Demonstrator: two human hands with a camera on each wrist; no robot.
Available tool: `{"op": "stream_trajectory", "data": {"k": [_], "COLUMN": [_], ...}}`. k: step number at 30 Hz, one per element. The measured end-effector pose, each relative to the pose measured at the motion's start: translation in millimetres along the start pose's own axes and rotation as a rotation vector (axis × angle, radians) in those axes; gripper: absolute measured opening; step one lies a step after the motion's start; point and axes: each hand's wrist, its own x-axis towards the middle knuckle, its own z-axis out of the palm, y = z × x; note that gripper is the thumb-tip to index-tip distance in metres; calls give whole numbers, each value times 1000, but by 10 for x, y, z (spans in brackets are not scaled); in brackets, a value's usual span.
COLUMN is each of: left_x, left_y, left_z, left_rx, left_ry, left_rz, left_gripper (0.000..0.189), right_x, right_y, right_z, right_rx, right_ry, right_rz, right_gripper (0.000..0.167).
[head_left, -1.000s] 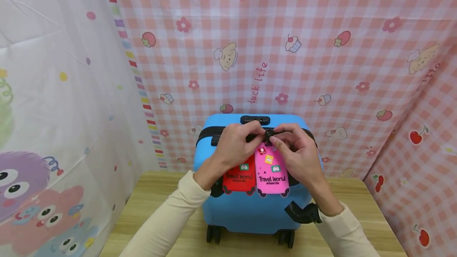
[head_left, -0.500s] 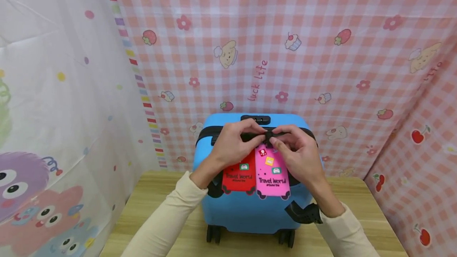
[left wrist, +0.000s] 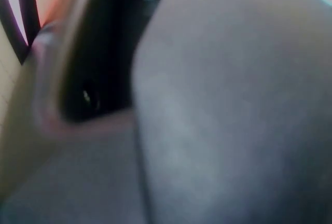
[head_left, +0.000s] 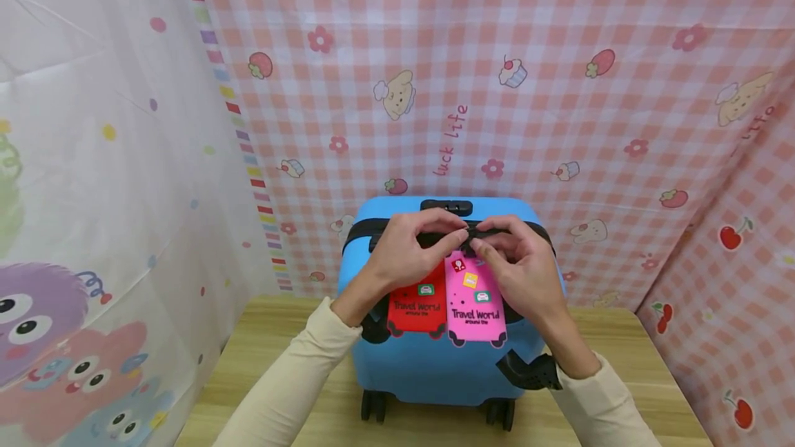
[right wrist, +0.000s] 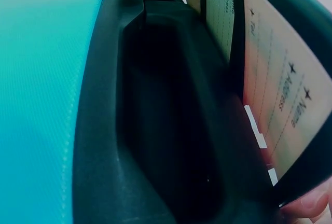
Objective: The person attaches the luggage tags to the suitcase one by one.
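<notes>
A blue suitcase [head_left: 447, 371] stands upright, with a red luggage tag [head_left: 417, 321] and a pink luggage tag [head_left: 475, 326] hanging side by side at its black side handle. My left hand [head_left: 404, 250] pinches the pink tag's black strap [head_left: 468, 247] between thumb and fingers. From the other side, my right hand [head_left: 524, 267] pinches the same strap, fingertips almost meeting the left ones. The strap's fastening is mostly hidden. In the right wrist view, the tags' backs show a white name card [right wrist: 282, 79] beside the handle [right wrist: 199, 105]. The left wrist view is too blurred to read.
A black combination lock [head_left: 446, 207] sits at the suitcase's far edge. Black wheels [head_left: 499, 414] rest on the wooden table [head_left: 602, 378]. A checked pink curtain [head_left: 534, 130] hangs behind, a white patterned one [head_left: 161, 212] at left.
My left thumb has shifted slightly right over the strap, covering more of its black piece. Tags and suitcase stay nearly where they were.
</notes>
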Motion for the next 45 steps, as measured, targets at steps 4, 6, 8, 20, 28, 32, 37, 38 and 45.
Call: {"op": "stream_trajectory", "data": {"k": [4, 6, 8, 20, 28, 32, 37, 38, 45], "left_x": [1, -2, -4, -11, -10, -1, 4, 6, 24], "left_y": [3, 4, 4, 9, 11, 14, 13, 9, -20], "left_z": [13, 16, 19, 14, 5, 1, -16, -19, -27], "left_rx": [7, 13, 21, 33, 5, -15, -43, -46, -38], "left_ry": [3, 6, 11, 3, -8, -16, -28, -31, -42], "left_rz": [-12, -14, -14, -3, -13, -30, -45, -46, -33], "left_gripper": [20, 19, 18, 18, 17, 16, 16, 16, 14], "right_x": [-8, -11, -15, -30, -45, -41, -26, -24, 0], "right_y": [-8, -8, -6, -4, 11, 45, 76, 80, 134], "right_z": [-2, -3, -6, 5, 8, 28, 67, 73, 118], "right_rx": [-6, -4, -2, -8, -38, -72, -154, -168, -219], "right_ry": [-3, -6, -10, -9, -2, 21, 68, 77, 146], "right_rz": [-9, -14, -17, -46, -104, -179, -273, -293, -409], "right_gripper": [17, 17, 17, 16, 18, 22, 22, 21, 23]}}
